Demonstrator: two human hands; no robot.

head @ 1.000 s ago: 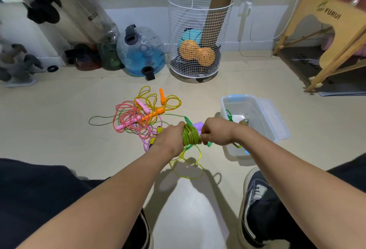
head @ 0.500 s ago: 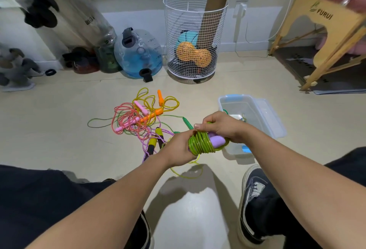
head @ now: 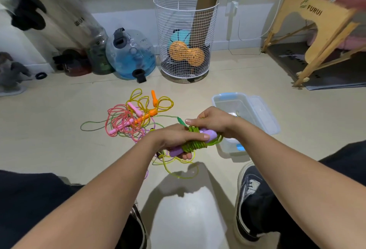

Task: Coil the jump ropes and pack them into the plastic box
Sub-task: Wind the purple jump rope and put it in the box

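Handles point(head: 206, 136) lie diagonally, lower-left to upper-right, rope-wrapped, in both hands

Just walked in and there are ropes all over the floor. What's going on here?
A person sitting on the floor is winding a green rope around its purple handles. The left hand grips the bundle from below while the right hand holds the upper end; a loose tail of the rope hangs to the floor. A tangle of pink, orange and yellow ropes lies uncoiled ahead. The plastic box sits open at the right, its contents hard to make out.
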